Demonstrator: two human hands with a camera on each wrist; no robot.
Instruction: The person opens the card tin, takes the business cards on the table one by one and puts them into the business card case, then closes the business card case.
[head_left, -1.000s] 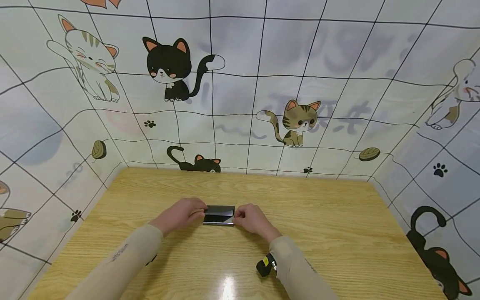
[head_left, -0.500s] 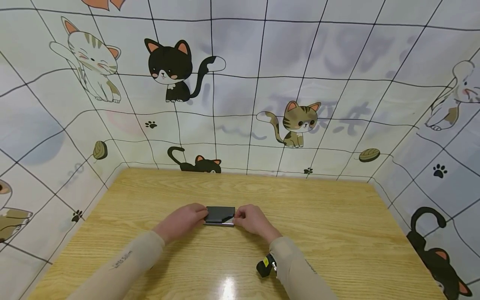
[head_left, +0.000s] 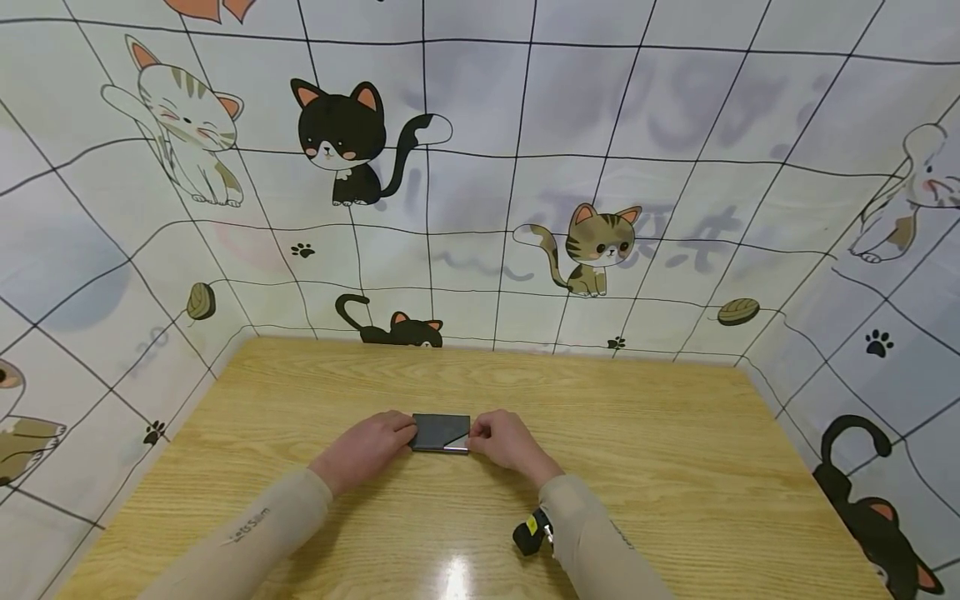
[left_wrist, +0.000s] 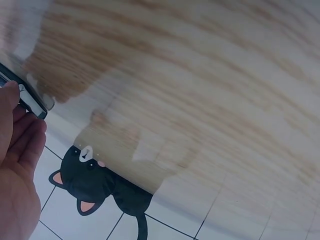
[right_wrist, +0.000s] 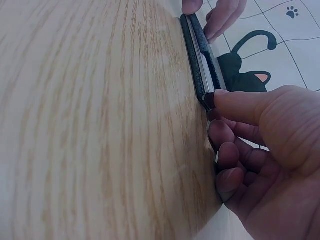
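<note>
A small dark grey card case [head_left: 433, 432] with a silvery triangular corner lies flat on the wooden table [head_left: 645, 433], its flap down over the front. My left hand [head_left: 367, 448] holds its left end, thumb on top and fingers along the far side. At the other end, my right hand [head_left: 512, 443] pinches the right corner between thumb and fingers. From the right wrist view, the case [right_wrist: 192, 55] shows edge-on, with a bright metal strip between its dark layers. Only one end of the case [left_wrist: 34, 102] appears beside my left fingers in the left wrist view.
A black wrist camera [head_left: 531, 533] with a yellow mark hangs by the right sleeve, close over the table. White cloth walls [head_left: 480, 192] with cartoon cats and grid lines stand around the table's back and sides.
The case's flap, partly raised a second ago, has come down over the silvery interior. My left hand has moved slightly down and toward the front with it; the right hand stays put.
</note>
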